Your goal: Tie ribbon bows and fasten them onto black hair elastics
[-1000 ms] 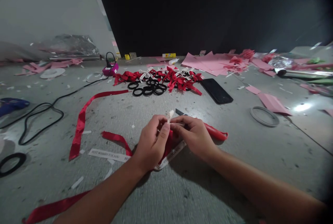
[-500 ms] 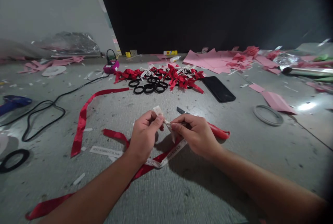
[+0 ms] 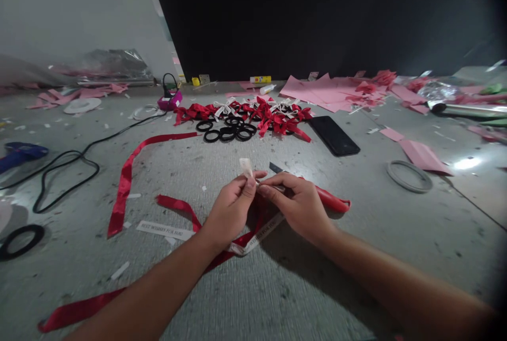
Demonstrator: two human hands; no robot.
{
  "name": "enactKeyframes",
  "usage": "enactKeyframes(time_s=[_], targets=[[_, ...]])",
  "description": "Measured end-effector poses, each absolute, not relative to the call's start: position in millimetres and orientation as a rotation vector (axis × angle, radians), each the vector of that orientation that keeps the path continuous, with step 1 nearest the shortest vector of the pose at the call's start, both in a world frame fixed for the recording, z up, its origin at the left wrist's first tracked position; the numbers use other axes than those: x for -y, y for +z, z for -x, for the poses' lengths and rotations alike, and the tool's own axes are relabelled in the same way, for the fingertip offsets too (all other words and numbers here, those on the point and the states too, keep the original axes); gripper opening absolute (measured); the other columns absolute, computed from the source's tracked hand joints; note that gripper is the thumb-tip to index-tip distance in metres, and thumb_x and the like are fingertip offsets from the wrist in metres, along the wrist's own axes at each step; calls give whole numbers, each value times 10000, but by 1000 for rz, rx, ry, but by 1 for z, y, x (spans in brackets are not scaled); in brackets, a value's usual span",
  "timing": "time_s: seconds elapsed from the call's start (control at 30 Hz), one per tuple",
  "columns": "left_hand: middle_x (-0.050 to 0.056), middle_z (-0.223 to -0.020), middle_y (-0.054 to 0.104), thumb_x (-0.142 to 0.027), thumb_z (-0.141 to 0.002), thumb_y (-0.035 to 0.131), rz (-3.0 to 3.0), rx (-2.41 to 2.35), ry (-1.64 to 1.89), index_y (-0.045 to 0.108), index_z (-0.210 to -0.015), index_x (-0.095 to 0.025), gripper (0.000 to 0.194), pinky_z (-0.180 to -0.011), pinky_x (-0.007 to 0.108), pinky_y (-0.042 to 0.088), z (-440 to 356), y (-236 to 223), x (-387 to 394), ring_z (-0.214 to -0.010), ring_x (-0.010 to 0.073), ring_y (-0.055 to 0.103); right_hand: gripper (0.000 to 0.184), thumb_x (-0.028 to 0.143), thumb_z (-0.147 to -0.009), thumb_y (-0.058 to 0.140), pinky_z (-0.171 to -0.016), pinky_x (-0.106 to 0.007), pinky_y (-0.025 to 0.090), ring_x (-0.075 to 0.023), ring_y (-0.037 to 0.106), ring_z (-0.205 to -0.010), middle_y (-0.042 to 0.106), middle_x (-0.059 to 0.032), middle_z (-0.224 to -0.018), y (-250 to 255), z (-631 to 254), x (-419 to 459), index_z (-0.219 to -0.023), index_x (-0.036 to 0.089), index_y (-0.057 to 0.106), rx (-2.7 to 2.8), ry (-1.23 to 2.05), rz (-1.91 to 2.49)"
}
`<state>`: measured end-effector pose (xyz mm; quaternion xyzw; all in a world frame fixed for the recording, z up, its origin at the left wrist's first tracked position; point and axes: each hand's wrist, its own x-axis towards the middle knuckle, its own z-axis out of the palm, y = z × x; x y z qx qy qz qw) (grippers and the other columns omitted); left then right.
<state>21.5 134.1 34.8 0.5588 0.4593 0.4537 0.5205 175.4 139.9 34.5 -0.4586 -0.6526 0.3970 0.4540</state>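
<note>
My left hand (image 3: 229, 211) and my right hand (image 3: 295, 204) meet over the grey floor, both pinching a narrow white printed ribbon (image 3: 246, 168) whose end sticks up above my fingertips. The ribbon's other length trails down under my hands (image 3: 253, 240), lying along a red satin ribbon (image 3: 178, 206). A long red ribbon (image 3: 127, 177) curves away to the left. Red-handled scissors (image 3: 330, 202) lie just behind my right hand.
A pile of red-and-white bows (image 3: 261, 114) and black hair ties (image 3: 227, 132) lies ahead, with a black phone (image 3: 333, 136) to their right. Pink paper (image 3: 328, 93) is scattered far right. A blue glue gun (image 3: 19, 152) and black cable (image 3: 67, 172) lie left. A tape ring (image 3: 409, 176) lies right.
My hands pulled apart half a second ago, stretching the white ribbon, then came back together. The ribbon end now stands up above my fingertips.
</note>
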Motion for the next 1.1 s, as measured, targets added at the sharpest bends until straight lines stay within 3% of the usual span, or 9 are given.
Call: enactKeyframes(time_s=[0.1, 0.2, 0.33, 0.4, 0.47, 0.57, 0.73, 0.97, 1.1], targets=[[82, -971, 671, -423, -938, 479, -1287, -1062, 1054, 652, -1127, -166, 363, -888, 315, 470, -22, 38, -132, -907, 172, 618, 90, 288, -861, 661, -708, -301, 456, -154, 609, -765, 681, -23, -832, 35, -176, -140, -868, 206, 698, 1656, 946, 1107], [33, -764, 600, -448, -937, 470, -1164, -1020, 1036, 616, -1157, -144, 402, -692, 266, 473, -24, 36, -131, -690, 130, 561, 122, 305, -895, 606, -650, -286, 438, -140, 574, -697, 651, -12, -790, 35, -177, -139, -862, 196, 649, 1621, 1030, 1128], [-75, -579, 377, -462, -941, 454, -1010, -915, 1019, 499, -1200, -189, 379, -460, 192, 300, -25, 32, -130, -456, 70, 349, 217, 367, -951, 502, -577, -259, 392, -116, 487, -610, 550, 14, -700, 36, -177, -138, -841, 192, 568, 1612, 1121, 1130], [-63, -632, 453, -436, -952, 445, -1068, -884, 1000, 421, -1219, -227, 340, -493, 198, 346, -24, 31, -128, -497, 78, 431, 222, 403, -944, 511, -595, -261, 401, -125, 508, -641, 564, 3, -733, 37, -176, -137, -901, 197, 583, 1636, 1177, 1130], [-4, -803, 581, -387, -960, 447, -1245, -911, 965, 385, -1237, -238, 321, -626, 243, 442, -22, 31, -126, -689, 122, 572, 227, 419, -915, 560, -644, -273, 419, -143, 548, -706, 609, -19, -796, 39, -175, -136, -947, 203, 621, 1679, 1211, 1127], [57, -969, 634, -358, -971, 422, -1507, -992, 938, 385, -1268, -226, 327, -759, 297, 463, -21, 31, -123, -877, 169, 610, 266, 421, -915, 554, -592, -266, 383, -127, 503, -635, 575, -6, -704, 41, -174, -136, -811, 194, 646, 1683, 1262, 1090], [-22, -643, 579, -434, -984, 350, -1573, -1112, 938, 384, -1239, -223, 333, -550, 269, 391, -25, 37, -119, -546, 137, 532, 326, 439, -917, 546, -467, -246, 266, -87, 342, -494, 420, 44, -558, 37, -172, -136, -723, 184, 606, 1405, 1314, 1067], [-30, -585, 534, -447, -974, 359, -1555, -1379, 1024, 423, -1144, -210, 298, -544, 284, 357, -40, 37, -119, -538, 151, 521, 296, 407, -937, 531, -488, -246, 287, -90, 366, -525, 436, 40, -569, 35, -172, -137, -838, 170, 678, 1378, 1122, 1114], [-7, -636, 572, -433, -977, 367, -1567, -1283, 1049, 539, -1058, -193, 306, -593, 277, 392, -39, 43, -119, -620, 146, 547, 226, 319, -942, 531, -502, -233, 329, -86, 418, -540, 508, 31, -606, 41, -174, -134, -862, 180, 690, 1510, 955, 1066]])
